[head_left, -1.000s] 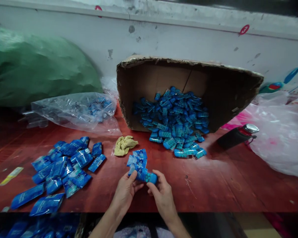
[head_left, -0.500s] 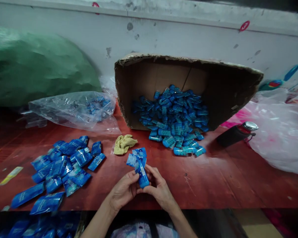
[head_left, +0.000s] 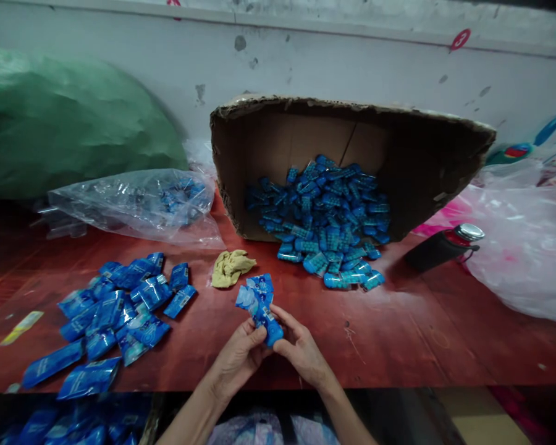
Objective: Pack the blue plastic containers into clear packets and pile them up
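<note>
Between my two hands is a small blue capsule-shaped container [head_left: 272, 332] with a rounded end toward me and a printed blue label with a barcode. My left hand [head_left: 236, 355] grips its left side, thumb on top. The fingers of my right hand [head_left: 303, 352] close on its right side and rounded end. Just beyond lie a few flat blue printed sleeves [head_left: 260, 283], overlapping the container's far end. Similar blue capsule-shaped containers [head_left: 324, 210] are heaped ahead, spilling out of a cardboard box [head_left: 352, 111] lying on its side. Blue printed packets [head_left: 109, 309] form a loose pile to the left.
A crumpled yellow cloth [head_left: 232, 268] lies beyond my hands on the red table [head_left: 398, 346]. A dark bottle [head_left: 440, 248] leans by a white plastic bag [head_left: 523, 247] at right. Back left are a clear bag [head_left: 134, 204] and large green sack [head_left: 74, 123]. More packets [head_left: 74, 423] sit below the table edge.
The container has turned in my fingers, and its barcode now faces up. Both hands have shifted slightly to the right. The piles have not changed.
</note>
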A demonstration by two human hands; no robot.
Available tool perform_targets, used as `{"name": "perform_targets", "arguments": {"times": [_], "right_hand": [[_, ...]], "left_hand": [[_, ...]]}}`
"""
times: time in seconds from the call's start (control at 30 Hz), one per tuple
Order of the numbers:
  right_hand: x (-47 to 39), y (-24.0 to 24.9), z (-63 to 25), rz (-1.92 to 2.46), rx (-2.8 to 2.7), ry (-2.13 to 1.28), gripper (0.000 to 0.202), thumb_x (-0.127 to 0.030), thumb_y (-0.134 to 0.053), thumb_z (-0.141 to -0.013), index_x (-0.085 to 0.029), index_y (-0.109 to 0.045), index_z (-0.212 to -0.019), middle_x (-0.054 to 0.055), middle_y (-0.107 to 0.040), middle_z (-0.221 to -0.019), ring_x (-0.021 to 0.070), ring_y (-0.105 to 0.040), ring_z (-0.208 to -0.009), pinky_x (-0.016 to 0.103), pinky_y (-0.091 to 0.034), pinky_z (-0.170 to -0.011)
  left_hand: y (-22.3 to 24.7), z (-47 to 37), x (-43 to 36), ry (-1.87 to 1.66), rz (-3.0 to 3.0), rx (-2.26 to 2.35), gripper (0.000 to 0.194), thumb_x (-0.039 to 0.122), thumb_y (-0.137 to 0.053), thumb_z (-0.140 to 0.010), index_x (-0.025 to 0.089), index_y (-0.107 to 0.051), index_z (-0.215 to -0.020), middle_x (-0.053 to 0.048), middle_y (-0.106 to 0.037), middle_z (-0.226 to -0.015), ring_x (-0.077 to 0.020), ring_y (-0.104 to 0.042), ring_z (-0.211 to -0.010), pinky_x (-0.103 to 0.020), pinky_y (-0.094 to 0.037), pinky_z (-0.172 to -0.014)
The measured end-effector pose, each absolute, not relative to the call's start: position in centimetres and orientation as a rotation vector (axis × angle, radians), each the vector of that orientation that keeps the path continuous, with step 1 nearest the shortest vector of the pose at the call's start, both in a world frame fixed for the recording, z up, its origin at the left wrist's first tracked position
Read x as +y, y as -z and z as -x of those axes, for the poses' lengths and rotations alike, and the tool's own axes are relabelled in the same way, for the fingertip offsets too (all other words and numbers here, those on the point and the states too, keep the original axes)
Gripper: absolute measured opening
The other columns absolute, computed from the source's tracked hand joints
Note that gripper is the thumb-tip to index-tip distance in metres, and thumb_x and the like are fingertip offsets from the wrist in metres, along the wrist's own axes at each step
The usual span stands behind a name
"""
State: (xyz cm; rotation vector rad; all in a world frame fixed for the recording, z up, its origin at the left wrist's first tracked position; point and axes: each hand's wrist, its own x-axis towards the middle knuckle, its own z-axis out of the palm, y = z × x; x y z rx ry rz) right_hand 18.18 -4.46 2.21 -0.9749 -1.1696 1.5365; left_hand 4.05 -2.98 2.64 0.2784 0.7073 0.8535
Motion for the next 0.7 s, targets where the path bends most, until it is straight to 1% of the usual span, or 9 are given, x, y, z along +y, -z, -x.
{"name": "perform_targets", "arguments": {"times": [0.07,0.17,0.27,0.33,0.43,0.5,0.57,0.7], "right_hand": [[-4.5,-2.3,-18.1,1.013,-1.183,-1.48,0.047,-0.019,-0.062,-0.069,-0.026,-0.054,-0.115,0.001,-0.059,-0.114,0.0215,-0.052,-0.106,0.036,-0.037,-0.094],[-4.6,-2.0,-17.8,1.08,-1.141,-1.392,0.038,-0.02,-0.06,-0.071,-0.025,-0.059,-0.109,0.001,-0.062,-0.11,0.0212,-0.054,-0.104,0.036,-0.039,-0.093],[-4.6,-1.6,-17.4,1.168,-1.073,-1.286,0.033,-0.019,-0.06,-0.071,-0.024,-0.063,-0.103,0.002,-0.065,-0.104,0.0213,-0.057,-0.099,0.035,-0.042,-0.089],[-4.7,-1.5,-17.4,1.198,-1.062,-1.221,0.031,-0.018,-0.06,-0.07,-0.024,-0.064,-0.1,0.002,-0.066,-0.1,0.0209,-0.058,-0.094,0.034,-0.044,-0.086],[-4.6,-1.9,-17.8,1.181,-1.113,-1.234,0.028,-0.016,-0.062,-0.068,-0.024,-0.067,-0.095,0.001,-0.067,-0.094,0.0196,-0.059,-0.088,0.032,-0.044,-0.083],[-4.6,-2.0,-18.2,1.143,-1.141,-1.301,0.029,-0.015,-0.064,-0.066,-0.025,-0.067,-0.093,0.001,-0.067,-0.092,0.0189,-0.059,-0.087,0.031,-0.043,-0.083],[-4.5,-1.9,-18.4,1.101,-1.119,-1.36,0.034,-0.014,-0.067,-0.063,-0.026,-0.066,-0.095,-0.001,-0.066,-0.091,0.0179,-0.058,-0.086,0.03,-0.043,-0.082],[-4.3,-1.1,-18.2,1.015,-1.06,-1.371,0.042,-0.016,-0.07,-0.06,-0.026,-0.063,-0.101,-0.002,-0.061,-0.087,0.0158,-0.055,-0.082,0.027,-0.044,-0.077]], "left_hand": [[-2.7,-4.6,-3.4,-0.903,-0.236,0.739,0.019,0.018,-0.07,-0.062,0.015,-0.064,-0.08,-0.002,-0.068,-0.074,-0.0119,-0.062,-0.069,-0.024,-0.048,-0.069],[-2.8,-5.3,-3.7,-0.935,-0.212,0.794,0.018,0.018,-0.069,-0.064,0.015,-0.063,-0.081,-0.001,-0.068,-0.077,-0.0123,-0.062,-0.071,-0.026,-0.049,-0.072],[-3.1,-5.7,-3.6,-0.944,-0.233,0.862,0.017,0.018,-0.067,-0.066,0.016,-0.061,-0.082,-0.001,-0.068,-0.078,-0.0117,-0.062,-0.069,-0.026,-0.05,-0.069],[-3.3,-5.4,-3.5,-0.935,-0.264,0.884,0.018,0.021,-0.065,-0.068,0.016,-0.06,-0.085,-0.001,-0.068,-0.078,-0.0124,-0.062,-0.069,-0.027,-0.05,-0.067],[-3.5,-4.6,-3.2,-0.879,-0.321,0.906,0.022,0.025,-0.064,-0.069,0.018,-0.059,-0.089,-0.002,-0.069,-0.079,-0.014,-0.063,-0.067,-0.029,-0.051,-0.064],[-3.5,-4.0,-3.0,-0.845,-0.362,0.921,0.021,0.023,-0.066,-0.067,0.017,-0.06,-0.087,-0.003,-0.069,-0.077,-0.0139,-0.063,-0.065,-0.029,-0.051,-0.062],[-3.5,-3.7,-3.0,-0.837,-0.383,0.922,0.02,0.022,-0.068,-0.065,0.015,-0.062,-0.083,-0.004,-0.069,-0.076,-0.0133,-0.063,-0.064,-0.027,-0.051,-0.062],[-3.3,-4.4,-3.4,-0.893,-0.331,0.925,0.025,0.025,-0.07,-0.062,0.014,-0.063,-0.083,-0.004,-0.069,-0.077,-0.0126,-0.062,-0.063,-0.025,-0.051,-0.059]]}}
